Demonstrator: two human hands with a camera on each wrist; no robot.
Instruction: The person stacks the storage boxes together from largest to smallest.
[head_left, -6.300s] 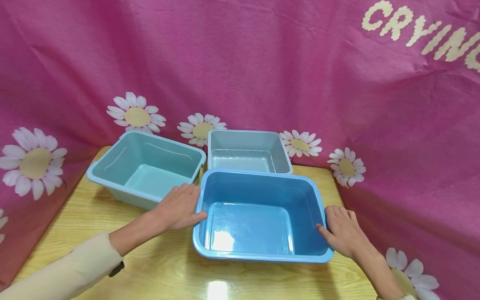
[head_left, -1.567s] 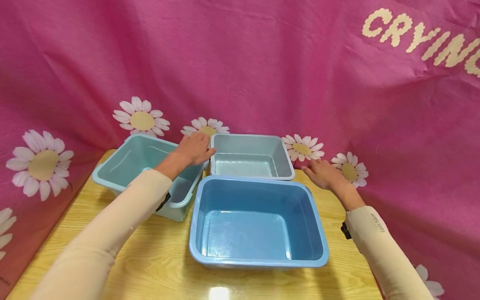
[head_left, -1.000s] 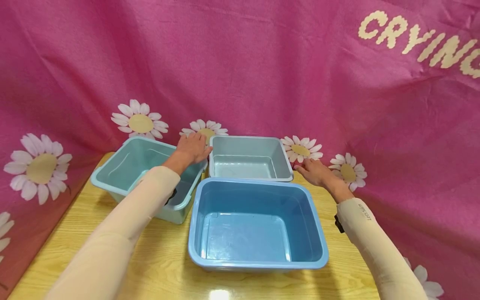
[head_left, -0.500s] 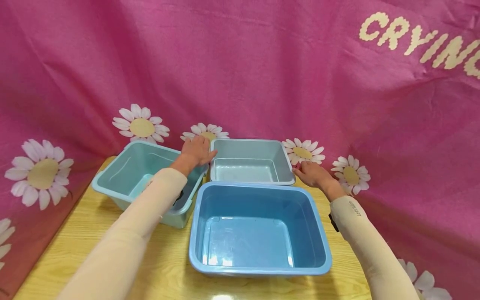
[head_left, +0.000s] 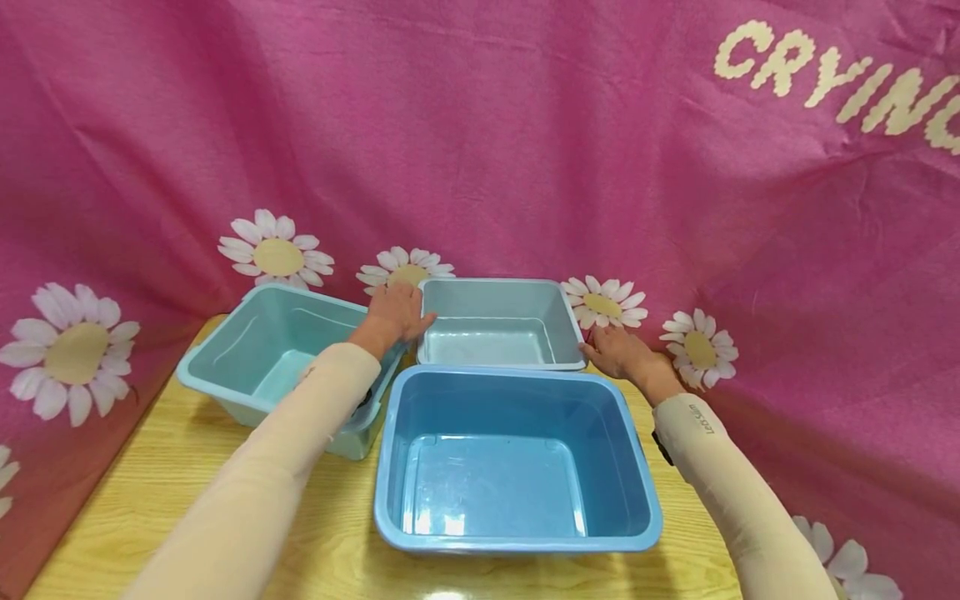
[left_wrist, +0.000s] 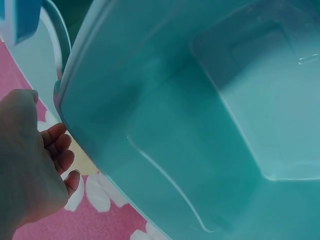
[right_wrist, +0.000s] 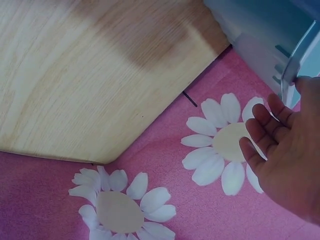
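Note:
In the head view a grey plastic basin point(head_left: 491, 321) stands at the back, near the curtain. My left hand point(head_left: 393, 315) is at its left rim, thumb reaching over the edge. At the right rim is my right hand point(head_left: 618, 352). In the right wrist view, that hand's thumb touches the rim and its fingers point(right_wrist: 267, 127) extend loosely outside. The left wrist view has loosely bent fingers point(left_wrist: 60, 150) beside the corner of the teal basin point(left_wrist: 165, 115), with the thumb near the grey basin point(left_wrist: 37, 65). A larger blue basin point(head_left: 517, 483) sits in front.
The wooden table point(head_left: 330, 533) carries the three basins. The teal one is at the left, partly behind my left forearm; the blue one stands close before the grey one. A pink curtain point(head_left: 495, 142) with daisies borders the table behind and at both sides.
Both hands have left the blue basin's sides and reached back to the grey basin. Over the last second the right hand has moved left to its rim; the left hand has shifted slightly nearer me.

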